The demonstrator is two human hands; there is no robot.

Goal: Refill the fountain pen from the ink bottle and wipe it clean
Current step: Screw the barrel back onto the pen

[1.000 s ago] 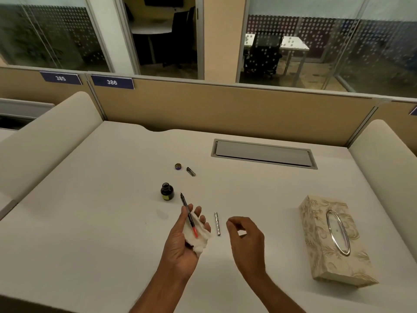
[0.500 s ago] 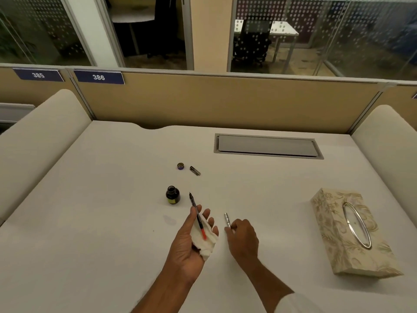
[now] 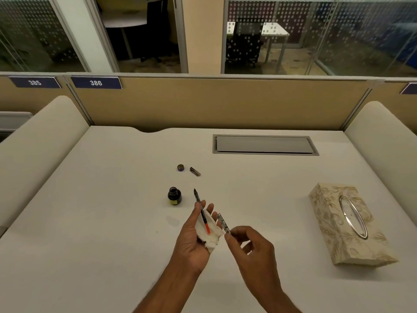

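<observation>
My left hand lies palm up above the desk, holding a crumpled white tissue and the fountain pen's inner section, which has a dark nib pointing away and an orange converter end. My right hand pinches the silver pen barrel by one end, lifted off the desk right beside the tissue. The open ink bottle stands upright just left of the nib. Its cap and the dark pen cap lie further back.
A patterned tissue box sits at the right. A grey cable hatch is set into the white desk at the back. A tan partition closes off the far edge, and cream dividers flank both sides.
My right hand went to the silver barrel lying on the desk, gripped it, and has lifted it up next to the tissue. My left hand has kept the pen section and tissue.
</observation>
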